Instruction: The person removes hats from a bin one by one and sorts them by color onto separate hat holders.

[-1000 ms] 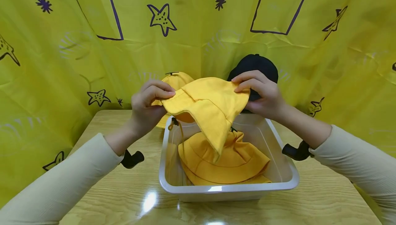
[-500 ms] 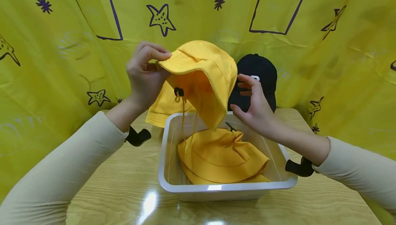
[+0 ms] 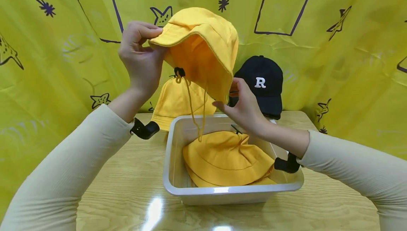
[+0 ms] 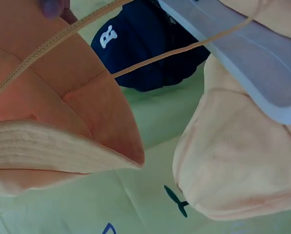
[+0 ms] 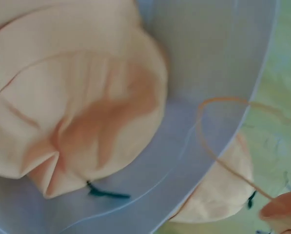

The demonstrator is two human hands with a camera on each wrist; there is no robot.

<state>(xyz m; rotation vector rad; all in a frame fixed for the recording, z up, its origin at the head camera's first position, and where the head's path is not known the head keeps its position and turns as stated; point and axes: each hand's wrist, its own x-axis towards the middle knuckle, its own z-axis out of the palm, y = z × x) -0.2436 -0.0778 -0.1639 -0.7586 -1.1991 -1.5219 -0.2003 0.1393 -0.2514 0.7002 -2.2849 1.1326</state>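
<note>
A yellow bucket hat point(image 3: 203, 43) is held up above the bin, its orange-looking inside facing me and its chin cord point(image 3: 190, 104) with a black toggle hanging down. My left hand point(image 3: 143, 52) pinches the brim on the left. Lower on the right, my right hand point(image 3: 243, 107) has its thumb on the inner side of the brim and its fingers behind it. The left wrist view shows the hat's inside point(image 4: 33, 92) and a fingertip at its edge. Another yellow hat point(image 3: 227, 160), with a small dark sprout on top, lies in the pale plastic bin point(image 3: 222, 190).
Behind the bin stand another yellow hat point(image 3: 178, 100) on the left and a black cap point(image 3: 262, 82) with a white R on the right. A wooden table point(image 3: 127, 188) carries everything, and a yellow patterned curtain point(image 3: 318, 65) hangs close behind.
The held hat has gone up and tilted so its inside shows, with my left hand still on its brim. My right hand let go of the side and came to the lower brim.
</note>
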